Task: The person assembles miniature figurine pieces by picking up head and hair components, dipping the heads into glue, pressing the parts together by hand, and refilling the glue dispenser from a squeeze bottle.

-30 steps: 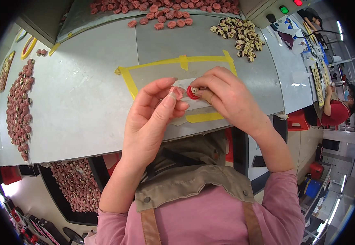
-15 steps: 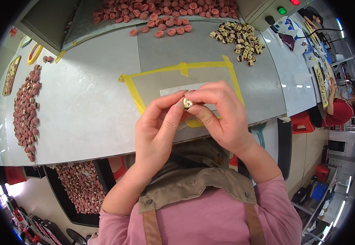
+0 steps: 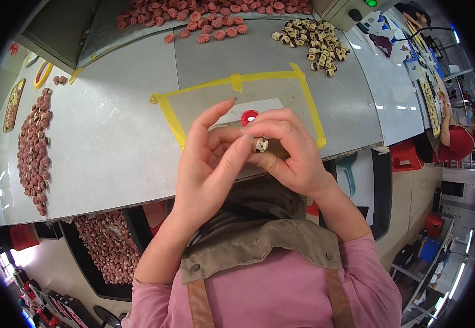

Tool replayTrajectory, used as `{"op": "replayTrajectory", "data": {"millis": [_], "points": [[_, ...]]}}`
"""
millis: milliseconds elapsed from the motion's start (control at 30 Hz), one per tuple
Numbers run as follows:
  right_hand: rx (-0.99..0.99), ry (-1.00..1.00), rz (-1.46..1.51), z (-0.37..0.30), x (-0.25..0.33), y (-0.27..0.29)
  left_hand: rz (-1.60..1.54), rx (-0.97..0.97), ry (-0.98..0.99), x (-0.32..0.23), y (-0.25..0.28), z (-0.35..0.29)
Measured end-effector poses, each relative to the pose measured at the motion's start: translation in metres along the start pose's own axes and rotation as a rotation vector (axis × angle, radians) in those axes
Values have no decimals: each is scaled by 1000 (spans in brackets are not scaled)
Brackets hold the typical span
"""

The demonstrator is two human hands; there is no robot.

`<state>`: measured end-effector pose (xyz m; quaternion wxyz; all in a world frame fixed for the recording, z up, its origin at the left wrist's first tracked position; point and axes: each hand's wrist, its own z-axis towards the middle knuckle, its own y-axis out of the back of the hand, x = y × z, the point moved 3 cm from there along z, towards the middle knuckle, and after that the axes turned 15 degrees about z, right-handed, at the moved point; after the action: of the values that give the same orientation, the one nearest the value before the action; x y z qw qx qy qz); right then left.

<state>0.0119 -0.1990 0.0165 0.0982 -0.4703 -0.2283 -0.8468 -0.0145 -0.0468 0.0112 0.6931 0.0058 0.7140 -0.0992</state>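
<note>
Over the near edge of the table, my two hands meet around a small cream piece with dark markings [image 3: 261,144]. My right hand [image 3: 295,156] pinches it between thumb and fingertips. The thumb of my left hand [image 3: 207,164] presses against its left side, with the middle finger bent behind and the index finger raised away. Part of the piece is hidden by the fingers. Just beyond my fingertips is a small round red container [image 3: 250,117] with a pale centre, partly covered by my right hand. It lies by a white strip [image 3: 267,105] inside a yellow tape outline [image 3: 194,86].
Pink ridged shell-like pieces [image 3: 215,11] heap at the back. Cream-and-dark pieces [image 3: 325,49] pile at back right. Joined pink-and-cream pieces [image 3: 34,153] lie at left; more fill a black tray [image 3: 125,292] below the table. A co-worker in red [image 3: 459,143] sits far right.
My left index finger has lifted off the piece and now points up. The piece has turned and shifted slightly right. The red container has come into view beyond my fingers.
</note>
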Motion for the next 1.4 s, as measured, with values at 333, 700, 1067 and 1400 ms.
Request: {"op": "replayTrajectory", "data": {"millis": [333,700,1067,1400], "points": [[-104,131,-171,-5,-13,-6,303,-85,-181,19,-8,3],[55,46,-128,12,1,11,513,-90,-143,-2,10,-2],[23,57,-743,99,-86,126,1820,-617,-290,-45,160,10],[-5,74,-891,87,-76,117,1311,-268,-453,-31,42,134]]}}
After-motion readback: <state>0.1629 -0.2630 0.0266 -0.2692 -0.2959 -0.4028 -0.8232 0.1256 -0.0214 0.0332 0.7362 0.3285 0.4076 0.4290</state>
